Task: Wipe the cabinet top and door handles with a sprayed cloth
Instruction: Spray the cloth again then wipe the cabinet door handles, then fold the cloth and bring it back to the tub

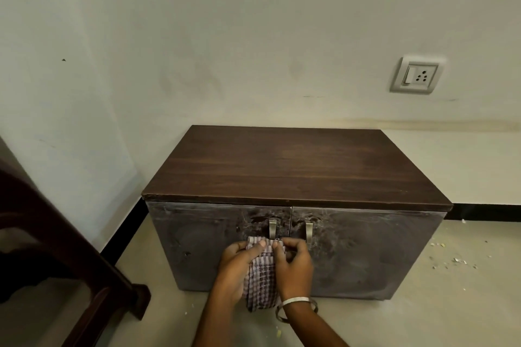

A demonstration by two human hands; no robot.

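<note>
Nearest the camera, two forearms reached forward and met in front of the cabinet doors. The left hand (235,270) gripped the checked cloth (260,276), its thumb pressed over the upper fold and its fingers curled behind the fabric. The cloth hung vertically between both hands, its top edge just below the left door handle (273,229); whether it touched that handle could not be determined from this angle. The right hand (294,267) pinched the cloth's upper right edge, fingers curled. A metal bangle (298,304) sat on the right wrist.

At the far left stood dark wooden furniture (56,248). To its right, the cabinet (366,256) stood on a pale floor (451,304) against a white wall (225,36). Its dark wood-grain top (296,166) was bare. The doors below showed whitish smears. The right door handle (309,232) hung just beside the left one, apart from the cloth. Farther right, a switch-and-socket plate (416,75) was fixed to the wall, and small crumbs (456,260) lay on the floor.
</note>
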